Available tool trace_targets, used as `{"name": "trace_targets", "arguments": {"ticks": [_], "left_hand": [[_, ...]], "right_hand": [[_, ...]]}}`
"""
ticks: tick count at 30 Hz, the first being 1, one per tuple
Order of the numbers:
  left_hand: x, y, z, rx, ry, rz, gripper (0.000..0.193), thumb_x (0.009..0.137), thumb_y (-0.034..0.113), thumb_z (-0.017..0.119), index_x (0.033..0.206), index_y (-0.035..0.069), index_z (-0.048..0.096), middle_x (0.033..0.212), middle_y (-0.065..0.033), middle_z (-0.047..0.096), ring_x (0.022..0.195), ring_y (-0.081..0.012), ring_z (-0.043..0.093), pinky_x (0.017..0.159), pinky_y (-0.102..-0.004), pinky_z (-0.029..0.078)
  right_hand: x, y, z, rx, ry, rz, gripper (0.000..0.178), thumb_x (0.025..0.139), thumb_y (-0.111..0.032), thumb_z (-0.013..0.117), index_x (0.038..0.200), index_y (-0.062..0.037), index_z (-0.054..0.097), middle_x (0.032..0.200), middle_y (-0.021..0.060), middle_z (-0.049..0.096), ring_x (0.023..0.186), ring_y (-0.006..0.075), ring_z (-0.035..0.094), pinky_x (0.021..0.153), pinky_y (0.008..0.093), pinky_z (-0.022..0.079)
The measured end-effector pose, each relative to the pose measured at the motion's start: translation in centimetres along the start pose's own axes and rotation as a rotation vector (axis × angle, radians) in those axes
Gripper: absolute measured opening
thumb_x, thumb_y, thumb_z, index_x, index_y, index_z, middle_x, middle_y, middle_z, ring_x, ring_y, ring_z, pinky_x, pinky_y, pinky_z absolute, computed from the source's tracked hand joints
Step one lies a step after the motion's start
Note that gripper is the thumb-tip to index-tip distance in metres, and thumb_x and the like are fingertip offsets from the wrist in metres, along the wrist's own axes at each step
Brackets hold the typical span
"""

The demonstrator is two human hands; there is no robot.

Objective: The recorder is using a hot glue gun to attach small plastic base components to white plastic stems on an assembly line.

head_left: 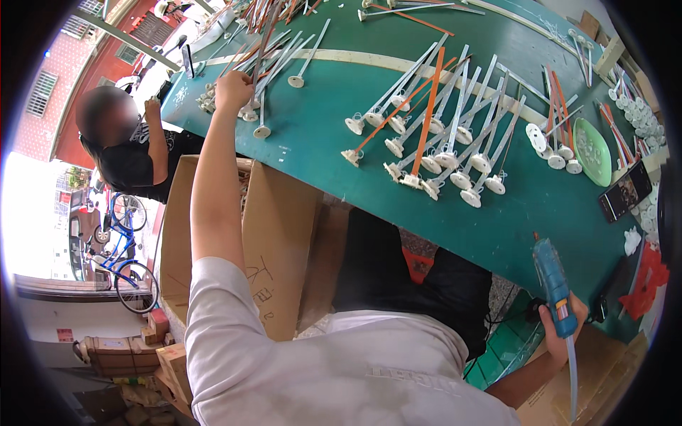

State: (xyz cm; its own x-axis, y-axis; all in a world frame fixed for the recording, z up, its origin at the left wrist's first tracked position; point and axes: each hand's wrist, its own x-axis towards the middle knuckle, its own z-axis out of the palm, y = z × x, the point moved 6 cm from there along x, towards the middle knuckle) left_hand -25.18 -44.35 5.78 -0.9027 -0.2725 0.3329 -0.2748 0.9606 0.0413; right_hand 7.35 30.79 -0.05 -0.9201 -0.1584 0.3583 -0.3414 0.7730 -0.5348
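Note:
My right hand grips a blue hot glue gun at the right, its nozzle pointing up over the table edge. A translucent glue stick trails from the gun's back end. My left arm stretches to the far left of the table, where my left hand is closed on a dark brown strip. Around it lie more strips with round white bases. In the middle of the green table stands a group of silver and orange strips, each with a white disc base at its near end.
A green bowl of small clear pieces and a phone lie at the right. Beneath the table's left side is an open cardboard box. Another person sits at the left end. More strips lie at the back.

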Motion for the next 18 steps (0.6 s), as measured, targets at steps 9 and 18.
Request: {"name": "trace_targets", "arguments": {"ticks": [9,18], "left_hand": [[-10.2,7.7,-7.1,-1.188,0.223,-0.119,0.015,0.09,0.0,0.071,0.103,-0.009,0.068,0.088,-0.0147,0.074,0.078,-0.0201,0.072,0.07,-0.0252,0.058],[-32.1,29.1,-7.5,-1.407,-0.032,0.189,0.018,0.083,-0.01,0.074,0.1,-0.005,0.075,0.088,-0.009,0.076,0.08,-0.0112,0.069,0.077,-0.025,0.054]], "right_hand": [[-0.5,-0.4,3.1,0.79,0.039,0.581,0.045,0.083,0.002,0.069,0.127,0.0057,0.058,0.124,0.0176,0.065,0.109,0.0239,0.065,0.093,0.0349,0.055],[-0.8,-5.9,1.6,0.332,-0.265,0.406,0.034,0.078,-0.004,0.077,0.109,0.0029,0.061,0.085,0.0063,0.063,0.073,0.016,0.06,0.072,0.0298,0.05]]}}
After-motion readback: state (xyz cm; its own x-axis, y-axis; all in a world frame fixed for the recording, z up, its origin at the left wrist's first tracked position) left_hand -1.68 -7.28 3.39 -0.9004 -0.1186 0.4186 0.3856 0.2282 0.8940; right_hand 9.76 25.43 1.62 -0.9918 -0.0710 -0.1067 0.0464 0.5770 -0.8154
